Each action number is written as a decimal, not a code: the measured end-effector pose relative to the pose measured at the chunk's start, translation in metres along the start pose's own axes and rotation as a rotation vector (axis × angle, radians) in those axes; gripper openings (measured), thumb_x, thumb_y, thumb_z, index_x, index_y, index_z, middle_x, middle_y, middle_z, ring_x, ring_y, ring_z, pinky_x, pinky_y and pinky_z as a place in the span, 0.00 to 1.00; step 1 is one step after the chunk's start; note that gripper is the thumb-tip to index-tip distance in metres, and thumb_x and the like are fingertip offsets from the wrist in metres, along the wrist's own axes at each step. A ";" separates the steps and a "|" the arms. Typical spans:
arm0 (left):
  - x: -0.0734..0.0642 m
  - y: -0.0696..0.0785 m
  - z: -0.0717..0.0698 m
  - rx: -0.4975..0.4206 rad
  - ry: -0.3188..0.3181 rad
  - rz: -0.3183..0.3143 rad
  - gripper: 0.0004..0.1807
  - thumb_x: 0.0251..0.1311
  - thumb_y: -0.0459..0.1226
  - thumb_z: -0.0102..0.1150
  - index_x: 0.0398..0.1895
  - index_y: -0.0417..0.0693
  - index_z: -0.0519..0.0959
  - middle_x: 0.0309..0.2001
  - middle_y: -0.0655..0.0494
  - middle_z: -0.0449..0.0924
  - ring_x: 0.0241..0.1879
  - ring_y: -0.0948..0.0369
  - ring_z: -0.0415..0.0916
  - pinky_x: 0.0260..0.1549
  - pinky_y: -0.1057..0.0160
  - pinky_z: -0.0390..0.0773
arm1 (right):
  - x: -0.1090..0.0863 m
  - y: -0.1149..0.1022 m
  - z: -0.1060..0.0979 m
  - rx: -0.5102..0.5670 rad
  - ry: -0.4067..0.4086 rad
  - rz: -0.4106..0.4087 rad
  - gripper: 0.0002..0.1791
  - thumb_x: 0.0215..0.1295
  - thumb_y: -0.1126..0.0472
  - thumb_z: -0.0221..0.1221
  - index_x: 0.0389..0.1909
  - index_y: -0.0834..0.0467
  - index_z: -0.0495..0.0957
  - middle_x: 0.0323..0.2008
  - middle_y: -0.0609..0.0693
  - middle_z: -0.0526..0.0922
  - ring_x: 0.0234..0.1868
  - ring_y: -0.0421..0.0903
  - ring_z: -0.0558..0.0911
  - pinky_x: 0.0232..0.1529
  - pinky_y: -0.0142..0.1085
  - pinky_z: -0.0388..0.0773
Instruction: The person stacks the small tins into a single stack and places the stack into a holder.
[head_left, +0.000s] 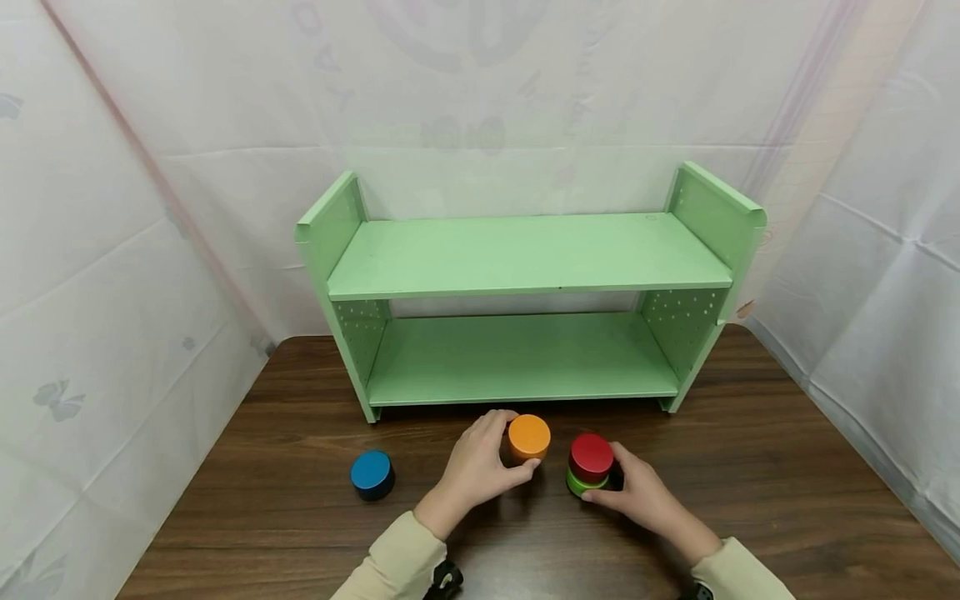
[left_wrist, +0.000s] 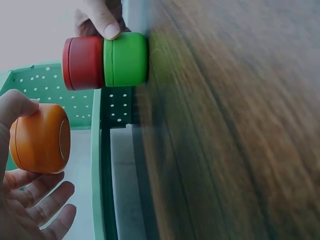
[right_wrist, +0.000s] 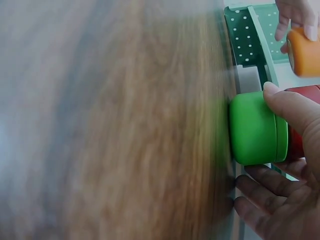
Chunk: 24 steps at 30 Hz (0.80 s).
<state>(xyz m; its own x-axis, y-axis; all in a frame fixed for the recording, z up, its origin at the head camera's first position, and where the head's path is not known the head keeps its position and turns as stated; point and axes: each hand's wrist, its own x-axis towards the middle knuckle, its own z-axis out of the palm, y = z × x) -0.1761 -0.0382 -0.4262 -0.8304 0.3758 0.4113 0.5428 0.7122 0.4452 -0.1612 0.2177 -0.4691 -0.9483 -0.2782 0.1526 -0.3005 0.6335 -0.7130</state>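
gripping the orange tub, left hand; right hand clasping red tub stacked on green tub

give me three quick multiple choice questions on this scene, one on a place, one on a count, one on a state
1. Where does the red jar sit?
A. on the green jar
B. on the shelf's top board
C. beside the blue jar

2. How many jars are in view?
A. two
B. four
C. six

3. What is the left hand doing?
A. resting flat on the table
B. gripping the orange jar
C. touching the blue jar

Answers: 1 A, the left wrist view shows red stacked on green. 2 B, blue, orange, red and green. 3 B, its thumb and fingers curl round the orange jar.
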 end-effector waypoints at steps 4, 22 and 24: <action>0.001 -0.001 0.000 -0.023 0.013 -0.023 0.31 0.49 0.49 0.67 0.53 0.43 0.72 0.46 0.54 0.77 0.44 0.58 0.76 0.43 0.56 0.78 | 0.002 -0.002 0.003 0.010 -0.006 -0.009 0.32 0.47 0.52 0.73 0.50 0.61 0.72 0.43 0.49 0.82 0.44 0.47 0.81 0.43 0.37 0.77; 0.003 0.007 -0.001 -0.089 0.064 -0.016 0.29 0.50 0.48 0.68 0.53 0.44 0.72 0.45 0.54 0.77 0.45 0.55 0.76 0.42 0.55 0.78 | 0.006 -0.011 0.014 0.046 -0.037 -0.008 0.33 0.47 0.53 0.73 0.52 0.61 0.71 0.45 0.50 0.81 0.46 0.48 0.80 0.44 0.38 0.77; 0.004 0.009 -0.001 -0.093 0.064 -0.015 0.29 0.50 0.48 0.68 0.53 0.44 0.72 0.45 0.53 0.77 0.45 0.55 0.76 0.42 0.56 0.78 | 0.006 -0.011 0.015 0.049 -0.037 -0.012 0.33 0.47 0.53 0.73 0.52 0.61 0.71 0.45 0.50 0.81 0.46 0.48 0.80 0.44 0.38 0.77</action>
<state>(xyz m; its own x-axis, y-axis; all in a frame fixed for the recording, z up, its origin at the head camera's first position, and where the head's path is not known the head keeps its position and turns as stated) -0.1743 -0.0311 -0.4205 -0.8307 0.3246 0.4524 0.5419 0.6580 0.5229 -0.1617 0.1983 -0.4700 -0.9399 -0.3129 0.1365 -0.3057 0.5939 -0.7441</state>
